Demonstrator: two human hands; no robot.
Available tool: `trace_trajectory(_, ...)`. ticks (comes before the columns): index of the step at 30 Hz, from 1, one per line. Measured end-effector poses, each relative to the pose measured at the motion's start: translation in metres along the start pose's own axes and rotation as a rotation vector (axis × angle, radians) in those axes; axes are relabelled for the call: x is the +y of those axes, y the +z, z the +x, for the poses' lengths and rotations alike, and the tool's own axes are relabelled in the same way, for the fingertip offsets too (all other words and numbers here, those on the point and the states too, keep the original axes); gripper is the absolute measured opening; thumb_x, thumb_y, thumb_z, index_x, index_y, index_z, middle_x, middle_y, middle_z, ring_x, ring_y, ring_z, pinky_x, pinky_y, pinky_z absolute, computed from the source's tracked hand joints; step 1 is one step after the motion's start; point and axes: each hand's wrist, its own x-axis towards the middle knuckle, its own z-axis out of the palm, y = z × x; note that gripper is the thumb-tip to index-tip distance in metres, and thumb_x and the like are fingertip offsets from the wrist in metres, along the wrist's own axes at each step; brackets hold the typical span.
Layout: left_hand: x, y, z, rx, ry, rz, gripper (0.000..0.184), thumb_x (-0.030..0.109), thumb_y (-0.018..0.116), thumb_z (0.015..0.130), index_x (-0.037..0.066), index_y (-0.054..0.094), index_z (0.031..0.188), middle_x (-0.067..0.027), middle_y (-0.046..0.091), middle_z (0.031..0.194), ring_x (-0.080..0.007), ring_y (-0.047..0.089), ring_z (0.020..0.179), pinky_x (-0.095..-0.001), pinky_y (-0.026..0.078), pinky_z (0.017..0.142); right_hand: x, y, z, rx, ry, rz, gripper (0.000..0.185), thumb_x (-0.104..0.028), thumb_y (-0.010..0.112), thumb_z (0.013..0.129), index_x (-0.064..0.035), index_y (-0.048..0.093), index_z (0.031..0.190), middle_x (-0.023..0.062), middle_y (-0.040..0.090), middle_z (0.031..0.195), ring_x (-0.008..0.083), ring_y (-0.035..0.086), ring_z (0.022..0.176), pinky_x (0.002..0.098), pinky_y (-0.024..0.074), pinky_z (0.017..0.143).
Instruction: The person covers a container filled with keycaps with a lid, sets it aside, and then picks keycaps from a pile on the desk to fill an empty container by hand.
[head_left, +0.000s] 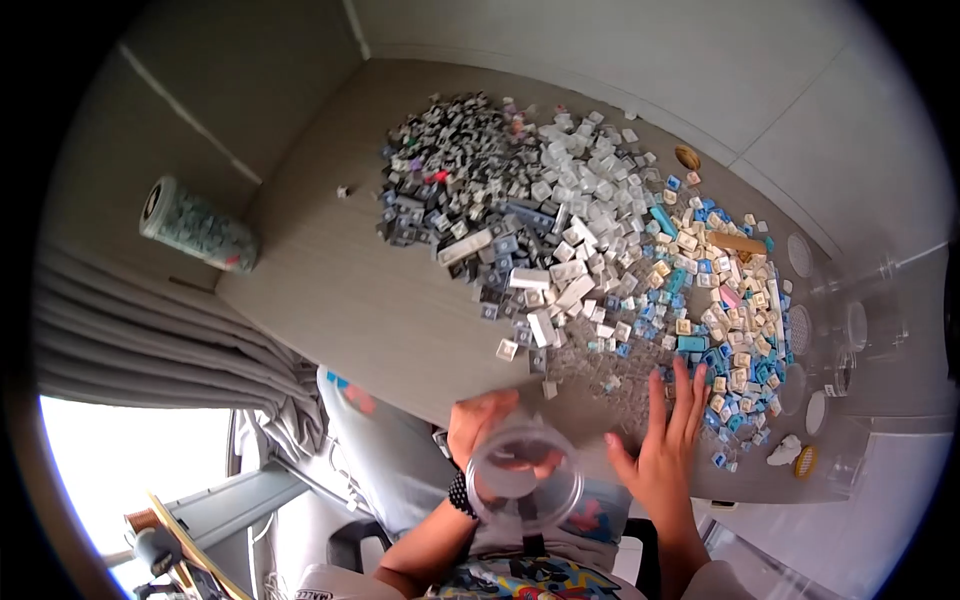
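Observation:
My left hand (480, 425), with a black beaded bracelet at its wrist, is closed around a clear plastic jar (575, 492) at the table's front edge. The jar's round mouth faces up towards me, and some fingers show through its wall. To the right, my right hand (660, 455) is spread, palm down, at the near side of the heap. Its fingertips reach the blue and cream keycaps (735, 340), and small clear pieces (610, 375) lie just left of them. White keycaps (570, 270) are scattered further back. Whether the fingertips press on any piece, I cannot tell.
Translucent keycaps (590, 165) and a heap of small grey and black pieces (460, 135) lie at the back. A filled, lidded jar (205, 232) stands at the left. Round clear lids (817, 410) and a yellow oval object (805, 461) lie at the right edge.

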Motion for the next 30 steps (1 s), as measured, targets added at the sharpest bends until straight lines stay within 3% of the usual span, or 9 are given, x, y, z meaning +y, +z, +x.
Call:
trace_trajectory(3, -0.002, 0.0, 0.001, 0.015, 0.059, -0.04, 0.103, 0.042, 0.096, 0.065, 0.005, 0.036, 0.139, -0.0193, 0.056, 0.123, -0.0299, 0.061, 0.106, -0.043, 0.052, 0.09, -0.002, 0.0, -0.001, 0.018, -0.012, -0.007, 0.087, -0.038, 0.075, 0.085, -0.0059, 0.035, 0.155, 0.0266, 0.025, 0.162, 0.0529, 0.015, 0.151, 0.0681, 0.0161, 0.118)
trace_trajectory(6, 0.004, 0.014, -0.004, 0.205, -0.182, -0.334, 0.073, 0.032, 0.095, 0.06, 0.002, 0.062, 0.117, -0.0117, 0.065, 0.114, -0.026, 0.065, 0.102, -0.0369, 0.052, 0.089, -0.002, 0.002, -0.004, 0.067, -0.022, -0.004, 0.084, -0.035, 0.073, 0.086, -0.0045, 0.035, 0.155, 0.0257, 0.025, 0.161, 0.0501, 0.014, 0.152, 0.0666, 0.0164, 0.119)
trace_trajectory(12, 0.01, 0.002, 0.005, 0.155, -0.049, -0.22, 0.079, 0.023, 0.096, 0.064, -0.001, 0.054, 0.126, -0.0143, 0.064, 0.119, -0.0276, 0.067, 0.108, -0.0374, 0.053, 0.091, -0.002, 0.005, -0.007, 0.133, -0.05, -0.003, 0.077, -0.034, 0.069, 0.09, -0.0056, 0.038, 0.154, 0.0237, 0.028, 0.16, 0.0485, 0.015, 0.153, 0.066, 0.0176, 0.12)
trace_trajectory(14, 0.013, -0.009, 0.01, 0.087, -0.152, -0.206, 0.079, 0.022, 0.095, 0.065, -0.002, 0.053, 0.127, -0.0166, 0.065, 0.122, -0.0284, 0.066, 0.113, -0.0377, 0.054, 0.091, -0.001, 0.007, -0.007, 0.151, -0.064, -0.008, 0.076, -0.033, 0.069, 0.09, -0.0057, 0.038, 0.154, 0.0234, 0.028, 0.16, 0.0484, 0.015, 0.153, 0.0661, 0.0181, 0.12)
trace_trajectory(16, 0.008, -0.023, 0.018, 0.106, -0.124, -0.092, 0.081, 0.021, 0.095, 0.066, -0.003, 0.052, 0.129, -0.0182, 0.065, 0.123, -0.0279, 0.065, 0.116, -0.039, 0.055, 0.091, -0.001, 0.009, -0.008, 0.161, -0.076, -0.01, 0.076, -0.033, 0.068, 0.091, -0.0059, 0.038, 0.154, 0.0231, 0.028, 0.16, 0.0483, 0.015, 0.153, 0.0661, 0.0187, 0.12)
trace_trajectory(22, -0.042, -0.061, 0.064, 0.341, -0.074, -0.319, 0.088, 0.02, 0.094, 0.066, -0.004, 0.047, 0.137, -0.0158, 0.06, 0.131, -0.0272, 0.061, 0.119, -0.0405, 0.047, 0.105, -0.002, 0.008, -0.008, 0.066, -0.105, 0.027, 0.081, -0.029, 0.071, 0.088, -0.006, 0.033, 0.156, 0.0264, 0.026, 0.161, 0.053, 0.017, 0.151, 0.067, 0.0195, 0.119)
trace_trajectory(23, -0.057, -0.071, 0.072, 0.31, -0.072, -0.188, 0.087, 0.02, 0.094, 0.066, -0.003, 0.047, 0.137, -0.016, 0.06, 0.131, -0.0267, 0.061, 0.119, -0.0396, 0.047, 0.103, -0.002, 0.006, -0.007, 0.031, -0.112, 0.028, 0.085, -0.027, 0.071, 0.087, -0.0053, 0.03, 0.157, 0.0288, 0.025, 0.161, 0.0554, 0.017, 0.15, 0.0677, 0.0184, 0.119)
trace_trajectory(26, -0.074, -0.098, 0.098, 0.162, -0.181, -0.159, 0.085, 0.019, 0.093, 0.068, -0.003, 0.048, 0.137, -0.0152, 0.063, 0.126, -0.0256, 0.063, 0.116, -0.038, 0.048, 0.102, -0.004, 0.003, -0.007, -0.008, -0.076, 0.009, 0.086, -0.026, 0.071, 0.087, -0.0041, 0.028, 0.157, 0.0301, 0.024, 0.161, 0.0564, 0.015, 0.15, 0.0683, 0.0167, 0.119)
trace_trajectory(30, -0.085, -0.11, 0.106, 0.184, -0.257, -0.142, 0.084, 0.019, 0.092, 0.069, -0.004, 0.048, 0.137, -0.0146, 0.064, 0.125, -0.0243, 0.062, 0.116, -0.0375, 0.047, 0.102, -0.002, 0.003, -0.008, -0.069, -0.06, -0.015, 0.082, -0.022, 0.067, 0.086, -0.0032, 0.028, 0.157, 0.0308, 0.023, 0.161, 0.0572, 0.013, 0.15, 0.0692, 0.0153, 0.118)
